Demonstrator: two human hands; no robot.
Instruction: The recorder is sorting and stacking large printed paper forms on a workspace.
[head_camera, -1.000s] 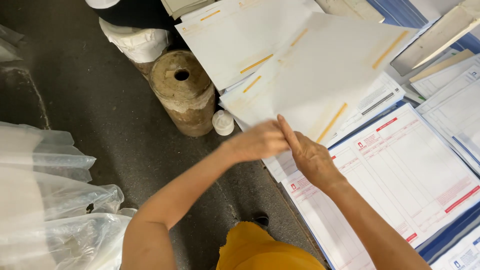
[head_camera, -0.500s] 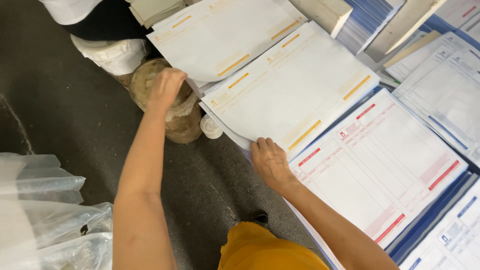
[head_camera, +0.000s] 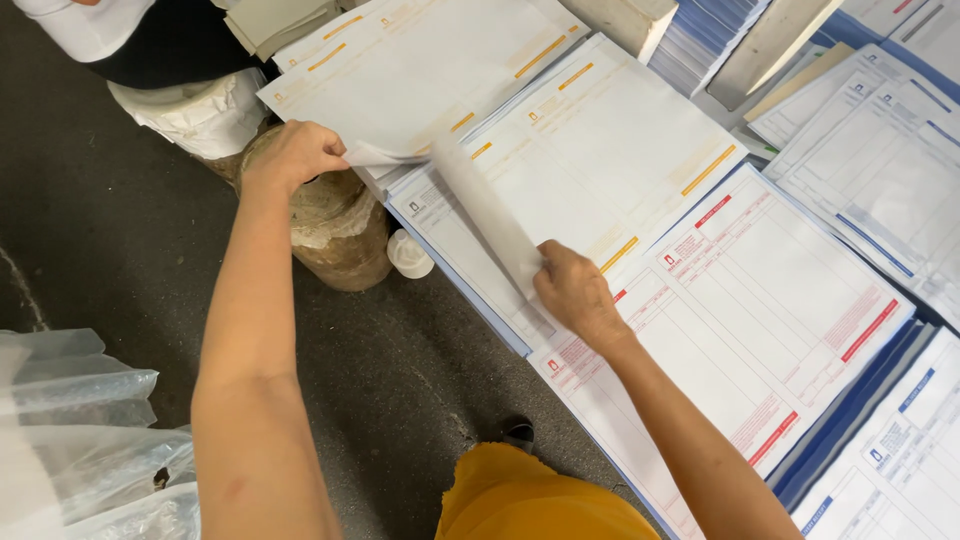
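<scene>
My left hand (head_camera: 293, 152) pinches the near corner of a white sheet with yellow bars (head_camera: 420, 70) lying on the far-left stack. My right hand (head_camera: 577, 293) grips a thin white sheet (head_camera: 487, 212) by its lower end, lifted and curling up from the yellow-barred stack (head_camera: 600, 150) in the middle. To the right of that hand lies a stack of red-printed forms (head_camera: 770, 310). Both forearms reach in from the bottom of the view.
A brown twine roll (head_camera: 335, 225) and a small white cap (head_camera: 410, 255) sit on the dark floor at the stacks' left edge. Blue-printed forms (head_camera: 880, 170) lie at the right. Clear plastic bags (head_camera: 80, 440) fill the lower left. White wrapped bundle (head_camera: 200, 115) upper left.
My left hand moved from the twine roll to the far-left sheet's corner. My right hand rose from resting on the stack and now lifts a curling sheet.
</scene>
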